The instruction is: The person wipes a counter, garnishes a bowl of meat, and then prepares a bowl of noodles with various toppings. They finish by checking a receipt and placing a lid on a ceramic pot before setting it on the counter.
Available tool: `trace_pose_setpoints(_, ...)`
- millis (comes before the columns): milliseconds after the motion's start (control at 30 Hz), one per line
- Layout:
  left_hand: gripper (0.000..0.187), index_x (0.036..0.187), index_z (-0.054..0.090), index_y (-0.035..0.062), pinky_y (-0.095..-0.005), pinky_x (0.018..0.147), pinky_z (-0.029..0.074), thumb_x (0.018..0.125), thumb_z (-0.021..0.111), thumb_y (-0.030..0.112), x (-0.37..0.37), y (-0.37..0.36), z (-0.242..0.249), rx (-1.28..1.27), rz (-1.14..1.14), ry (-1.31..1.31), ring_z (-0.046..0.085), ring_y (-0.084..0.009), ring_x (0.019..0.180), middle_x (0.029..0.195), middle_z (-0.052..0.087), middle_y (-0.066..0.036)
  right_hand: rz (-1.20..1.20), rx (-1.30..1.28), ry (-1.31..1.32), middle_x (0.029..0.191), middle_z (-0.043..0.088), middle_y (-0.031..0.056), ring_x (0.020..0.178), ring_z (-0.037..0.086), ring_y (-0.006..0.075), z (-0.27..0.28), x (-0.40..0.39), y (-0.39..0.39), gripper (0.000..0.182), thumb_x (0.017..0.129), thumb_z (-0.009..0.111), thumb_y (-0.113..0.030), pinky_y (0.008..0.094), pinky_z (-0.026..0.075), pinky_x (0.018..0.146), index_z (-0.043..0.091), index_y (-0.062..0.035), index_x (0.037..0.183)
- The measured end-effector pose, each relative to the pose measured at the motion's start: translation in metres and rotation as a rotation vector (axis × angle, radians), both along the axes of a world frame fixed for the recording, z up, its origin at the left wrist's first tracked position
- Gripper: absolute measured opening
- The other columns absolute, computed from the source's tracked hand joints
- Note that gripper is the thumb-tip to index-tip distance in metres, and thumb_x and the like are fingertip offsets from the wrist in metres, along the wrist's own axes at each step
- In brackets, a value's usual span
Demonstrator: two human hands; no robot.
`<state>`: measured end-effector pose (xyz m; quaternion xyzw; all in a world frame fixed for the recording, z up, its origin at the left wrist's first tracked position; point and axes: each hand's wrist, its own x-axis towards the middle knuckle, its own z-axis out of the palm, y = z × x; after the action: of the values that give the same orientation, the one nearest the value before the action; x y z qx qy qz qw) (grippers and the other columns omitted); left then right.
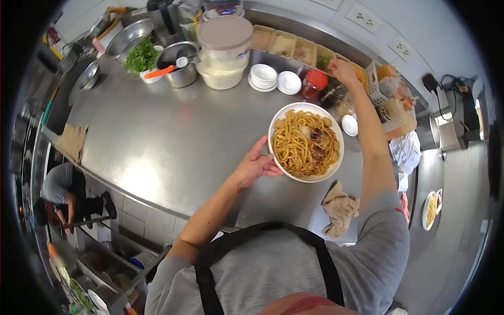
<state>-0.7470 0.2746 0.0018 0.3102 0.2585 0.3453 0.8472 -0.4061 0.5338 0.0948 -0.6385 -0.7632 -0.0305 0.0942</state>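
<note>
My left hand (257, 167) grips the near-left rim of a white bowl (277, 167), thumb at the edge and fingers under its side. Thick brown-sauced noodles (296, 144) fill the bowl, with round pale pieces and dark bits among them. My right hand (342, 71) reaches to the row of garnish containers at the back, over the one with chopped green herbs (324, 59). Its fingers are drawn together, and what they hold, if anything, is too small to make out. Just below that hand stand a red-lidded jar (314, 84) and a dark-topped jar (332, 93).
Stacked small white dishes (263, 76), lidded tubs (224, 44), a metal pot (181, 63) and leafy greens (140, 56) line the back of the steel counter (147, 136). A brown cloth (340, 209) lies near the front edge. Another person (71, 191) crouches at lower left.
</note>
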Motion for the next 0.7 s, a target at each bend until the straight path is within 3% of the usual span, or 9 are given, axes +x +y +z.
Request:
trace_pose_setpoints(233, 0.062, 0.142, 0.002, 0.0171, -0.0331, 0.068, 0.056, 0.094, 0.04, 0.008, 0.0, 0.001, 0.0, 0.003, -0.008, 0.045, 0.065, -0.0255, 0.079, 0.098, 0.06, -0.018, -0.256, -0.099, 0.41, 0.086, 0.065, 0.0146, 0.083, 0.062, 0.0272, -0.007, 0.023, -0.003, 0.018, 0.077, 0.052, -0.015, 0.0363, 0.047, 0.073, 0.066, -0.007, 0.084)
trace_pose_setpoints(333, 0.062, 0.142, 0.002, 0.017, -0.032, 0.068, 0.056, 0.094, 0.04, 0.009, 0.0, -0.001, 0.007, 0.012, -0.003, 0.034, 0.065, -0.0251, 0.079, 0.097, 0.06, -0.018, -0.304, -0.146, 0.587, 0.068, 0.058, 0.004, 0.066, 0.052, 0.0143, -0.004, 0.025, -0.007, 0.013, 0.078, 0.052, -0.01, 0.0298, 0.041, 0.061, 0.063, -0.0034, 0.079)
trace_pose_setpoints(433, 0.061, 0.142, 0.003, 0.0169, -0.0315, 0.067, 0.055, 0.095, 0.04, 0.01, 0.0, 0.0, 0.007, 0.019, 0.0, 0.013, 0.065, -0.0246, 0.078, 0.096, 0.06, -0.018, -0.259, -0.097, 0.747, 0.067, 0.056, 0.0027, 0.064, 0.05, 0.0136, -0.019, 0.046, 0.003, 0.012, 0.077, 0.053, -0.009, 0.0286, 0.04, 0.058, 0.064, -0.0037, 0.079)
trace_pose_setpoints(533, 0.06, 0.142, 0.004, 0.0166, -0.0314, 0.067, 0.055, 0.095, 0.04, 0.01, 0.0, -0.002, 0.003, 0.014, 0.003, 0.012, 0.065, -0.0244, 0.078, 0.097, 0.06, -0.018, -0.239, -0.038, 0.74, 0.067, 0.056, 0.0014, 0.063, 0.049, 0.0125, 0.007, 0.031, -0.026, 0.011, 0.077, 0.053, -0.007, 0.0275, 0.04, 0.057, 0.064, -0.0041, 0.079)
trace_pose_setpoints(667, 0.06, 0.142, 0.005, 0.0166, -0.0315, 0.067, 0.055, 0.095, 0.04, 0.011, 0.001, 0.001, 0.003, 0.034, -0.012, 0.03, 0.065, -0.0246, 0.079, 0.098, 0.061, -0.018, -0.29, 0.108, 0.308, 0.078, 0.065, 0.0128, 0.072, 0.062, 0.0246, 0.02, 0.017, -0.029, 0.018, 0.077, 0.055, -0.018, 0.0362, 0.046, 0.065, 0.066, -0.0035, 0.081)
trace_pose_setpoints(700, 0.06, 0.142, 0.005, 0.017, -0.0315, 0.067, 0.055, 0.095, 0.04, 0.011, 0.001, 0.002, 0.004, 0.039, -0.016, 0.03, 0.065, -0.0247, 0.079, 0.098, 0.061, -0.018, -0.266, 0.022, 0.253, 0.085, 0.065, 0.0167, 0.081, 0.063, 0.0309, 0.016, 0.019, -0.013, 0.021, 0.076, 0.054, -0.02, 0.0396, 0.048, 0.072, 0.066, -0.003, 0.08)
